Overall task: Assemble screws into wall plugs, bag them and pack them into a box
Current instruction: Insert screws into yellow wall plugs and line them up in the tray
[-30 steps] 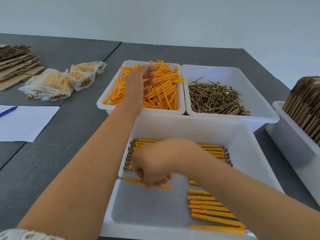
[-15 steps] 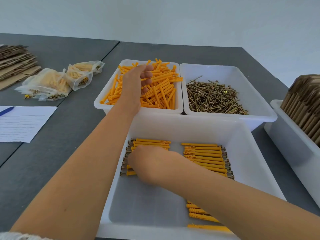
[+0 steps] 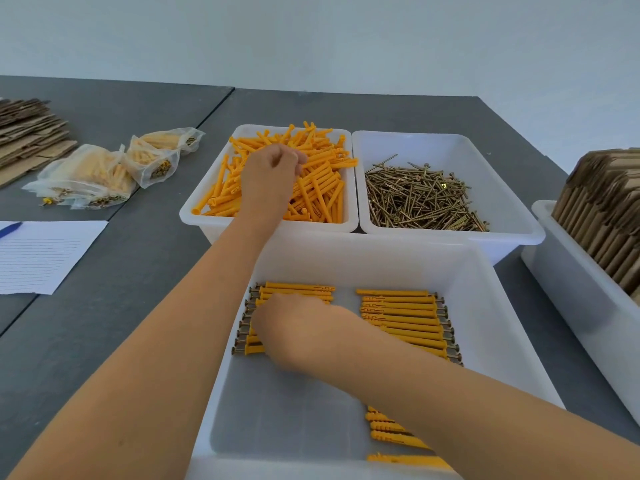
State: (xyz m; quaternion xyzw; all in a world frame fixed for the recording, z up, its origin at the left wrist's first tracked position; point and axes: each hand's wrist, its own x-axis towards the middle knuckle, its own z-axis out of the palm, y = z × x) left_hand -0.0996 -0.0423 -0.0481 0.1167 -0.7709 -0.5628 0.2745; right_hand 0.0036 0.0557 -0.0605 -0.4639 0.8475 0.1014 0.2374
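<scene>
**Picking a new plug, setting down a done one**

The plugs [image 3: 311, 181] lie heaped in the far left tub [image 3: 194, 216]. The left hand [image 3: 268, 174] is on the heap with its fingers curled; I cannot tell if it has one yet. The screws [image 3: 419, 199] fill the tub beside it. In the near tub [image 3: 485, 306], done plugs [image 3: 401, 313] lie in neat rows. The right hand [image 3: 294, 327] rests on the left row, and its fingers are hidden, so I cannot tell what it holds.

This looks like the putting-together step. Next, I think, one plug must come up and meet one screw.

Filled bags [image 3: 86, 178] sit well apart on the bench [image 3: 104, 323]. The right arm covers part of the rows.
</scene>
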